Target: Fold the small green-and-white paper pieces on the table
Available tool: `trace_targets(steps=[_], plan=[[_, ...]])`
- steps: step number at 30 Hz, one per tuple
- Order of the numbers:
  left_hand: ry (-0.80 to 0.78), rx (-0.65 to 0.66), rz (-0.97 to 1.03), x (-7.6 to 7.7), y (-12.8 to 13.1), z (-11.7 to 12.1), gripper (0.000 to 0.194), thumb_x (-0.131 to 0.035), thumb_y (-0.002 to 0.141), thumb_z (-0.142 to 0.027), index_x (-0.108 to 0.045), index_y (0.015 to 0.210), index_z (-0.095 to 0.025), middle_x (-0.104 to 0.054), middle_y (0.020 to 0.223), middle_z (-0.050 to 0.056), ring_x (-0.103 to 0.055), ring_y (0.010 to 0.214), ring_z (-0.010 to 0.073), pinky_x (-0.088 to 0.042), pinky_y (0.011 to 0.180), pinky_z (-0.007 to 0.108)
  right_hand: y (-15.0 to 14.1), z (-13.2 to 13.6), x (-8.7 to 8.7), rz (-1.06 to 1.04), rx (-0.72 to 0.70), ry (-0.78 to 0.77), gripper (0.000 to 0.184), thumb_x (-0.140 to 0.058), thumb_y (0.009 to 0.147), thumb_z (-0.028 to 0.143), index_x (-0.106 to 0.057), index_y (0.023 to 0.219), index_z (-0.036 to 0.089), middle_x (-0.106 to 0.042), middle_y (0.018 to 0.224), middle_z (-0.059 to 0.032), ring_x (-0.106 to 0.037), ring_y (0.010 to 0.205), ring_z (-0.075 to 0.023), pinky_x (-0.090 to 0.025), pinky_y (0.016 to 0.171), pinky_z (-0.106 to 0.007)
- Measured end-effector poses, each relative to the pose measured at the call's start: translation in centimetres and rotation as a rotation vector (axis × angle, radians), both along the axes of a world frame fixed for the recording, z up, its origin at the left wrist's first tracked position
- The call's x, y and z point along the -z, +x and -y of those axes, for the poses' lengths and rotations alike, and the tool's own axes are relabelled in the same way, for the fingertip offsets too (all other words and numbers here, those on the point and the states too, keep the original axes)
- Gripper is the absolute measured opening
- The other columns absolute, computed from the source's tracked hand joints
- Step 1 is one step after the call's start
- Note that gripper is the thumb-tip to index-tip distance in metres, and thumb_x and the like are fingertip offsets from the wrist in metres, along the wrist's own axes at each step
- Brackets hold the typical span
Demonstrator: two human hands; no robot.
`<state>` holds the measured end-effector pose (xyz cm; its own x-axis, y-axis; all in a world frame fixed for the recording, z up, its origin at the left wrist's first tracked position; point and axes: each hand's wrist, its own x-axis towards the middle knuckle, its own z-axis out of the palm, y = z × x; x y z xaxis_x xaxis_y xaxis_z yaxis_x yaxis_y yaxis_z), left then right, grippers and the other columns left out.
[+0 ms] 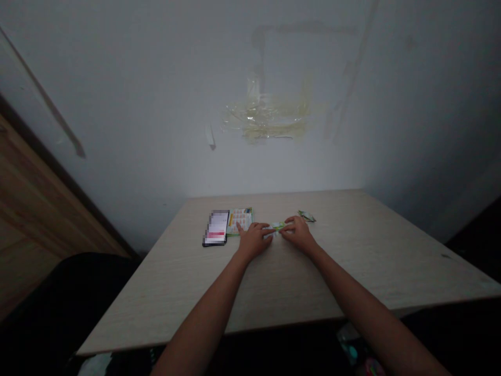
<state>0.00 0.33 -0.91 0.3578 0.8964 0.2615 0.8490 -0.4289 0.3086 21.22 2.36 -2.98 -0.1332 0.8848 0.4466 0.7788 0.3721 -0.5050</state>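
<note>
A small green-and-white printed paper (278,226) lies flat on the table between my hands. My left hand (253,239) is open, its spread fingers resting on the paper's left side. Its thumb reaches over the edge of a printed booklet (239,218). From the other side, the stretched fingers of my right hand (298,233) lie on the paper's right part, open and flat. Both hands cover portions of the paper, so its full outline is hidden. Just beyond my right hand sits a small folded green-and-white piece (307,215).
A phone (216,228) with a lit screen, partly blurred, lies left of the booklet. The pale wooden table (352,250) meets a grey wall (156,104) with old tape (270,120) on it. A dark shape (78,292) stands at the left.
</note>
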Motion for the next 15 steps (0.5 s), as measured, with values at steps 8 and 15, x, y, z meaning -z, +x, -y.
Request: trace_targets(steps=[8,15], plan=[[-0.003,0.004,-0.003,-0.07,-0.01,-0.05,0.029,-0.054,0.093,-0.044,-0.065,0.119,-0.048,-0.061,0.136,-0.003,-0.047,0.129,0.0297,0.013,0.101,0.082,0.13,-0.05,-0.02,0.037,0.132,0.000,0.018,-0.067,0.083,0.031,-0.080,0.089,0.020,-0.062,0.106,-0.0116,-0.053,0.106,-0.0245,-0.039,0.101,-0.039],[-0.007,0.006,-0.019,-0.04,-0.12,-0.12,0.029,-0.054,0.092,-0.045,-0.064,0.119,-0.049,-0.060,0.137,-0.004,-0.046,0.130,0.0299,0.011,0.102,0.082,0.24,0.00,-0.13,0.067,0.164,0.009,0.023,-0.061,0.087,0.029,-0.079,0.097,0.019,-0.060,0.104,-0.0128,-0.052,0.106,-0.0253,-0.038,0.102,-0.041]])
